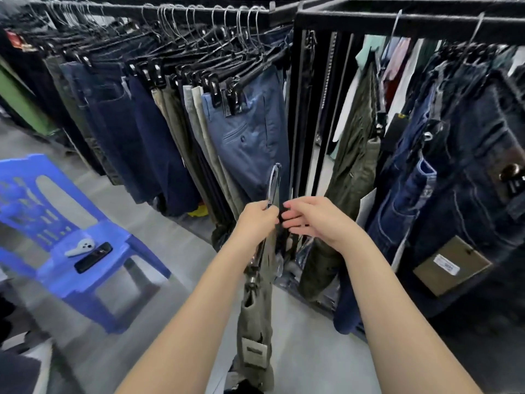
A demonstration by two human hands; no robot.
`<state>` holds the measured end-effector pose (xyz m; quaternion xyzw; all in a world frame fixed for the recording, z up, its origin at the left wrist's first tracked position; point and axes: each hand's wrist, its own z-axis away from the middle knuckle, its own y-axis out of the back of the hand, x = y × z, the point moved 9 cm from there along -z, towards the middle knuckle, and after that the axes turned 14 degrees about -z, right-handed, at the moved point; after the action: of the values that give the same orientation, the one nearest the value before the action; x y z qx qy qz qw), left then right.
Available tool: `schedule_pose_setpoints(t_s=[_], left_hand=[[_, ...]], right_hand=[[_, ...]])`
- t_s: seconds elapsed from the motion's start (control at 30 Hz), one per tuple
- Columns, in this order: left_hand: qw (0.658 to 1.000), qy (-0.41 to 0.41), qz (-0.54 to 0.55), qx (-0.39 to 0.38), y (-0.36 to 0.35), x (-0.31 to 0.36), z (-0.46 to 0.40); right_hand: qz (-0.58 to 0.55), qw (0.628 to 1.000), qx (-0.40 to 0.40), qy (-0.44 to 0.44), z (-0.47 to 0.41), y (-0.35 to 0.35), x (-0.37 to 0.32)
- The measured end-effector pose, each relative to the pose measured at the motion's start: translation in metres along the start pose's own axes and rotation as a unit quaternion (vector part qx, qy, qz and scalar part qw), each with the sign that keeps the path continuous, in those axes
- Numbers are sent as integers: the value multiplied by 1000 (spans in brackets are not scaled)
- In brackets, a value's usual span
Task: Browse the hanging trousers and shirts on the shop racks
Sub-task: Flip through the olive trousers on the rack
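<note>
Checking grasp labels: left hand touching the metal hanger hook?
Touching. Head view shows the left hand curled round the base of the hanger hook, which rises out of the fist.

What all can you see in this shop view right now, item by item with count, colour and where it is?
Trousers rack: one, black rail, upper left, many navy, beige and blue pairs on clip hangers
Blue trousers: one, front of that row
Second rack: one, black, upper right
Jeans: several, dark denim, right
Shirts: several, pale, behind, count unclear
Olive trousers: one, hanging centre right
Khaki trousers: one, off the rack, on a hanger
Plastic chair: one, blue, left
White controller: one, on chair seat
Black device: one, beside it
Left hand: grips the hanger
Right hand: fingers relaxed beside it
</note>
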<state>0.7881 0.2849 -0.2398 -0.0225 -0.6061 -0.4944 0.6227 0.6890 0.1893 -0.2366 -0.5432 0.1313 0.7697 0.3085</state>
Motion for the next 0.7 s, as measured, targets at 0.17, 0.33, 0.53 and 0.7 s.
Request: schedule_pose_setpoints(t_s=[0.17,0.33,0.53,0.7], left_hand=[[995,-96,-20,-29,17,43,-4],[987,-152,-50,-23,37,82,-16],[958,-184,-219,20,66,123,-32],[947,-260,-181,58,84,173,-49]], right_hand=[[-167,985,28,23,1,-18,-28],[-213,971,70,88,-5,-14,-67],[-190,964,92,163,-18,5,-114],[-153,956,111,224,-28,7,-165]])
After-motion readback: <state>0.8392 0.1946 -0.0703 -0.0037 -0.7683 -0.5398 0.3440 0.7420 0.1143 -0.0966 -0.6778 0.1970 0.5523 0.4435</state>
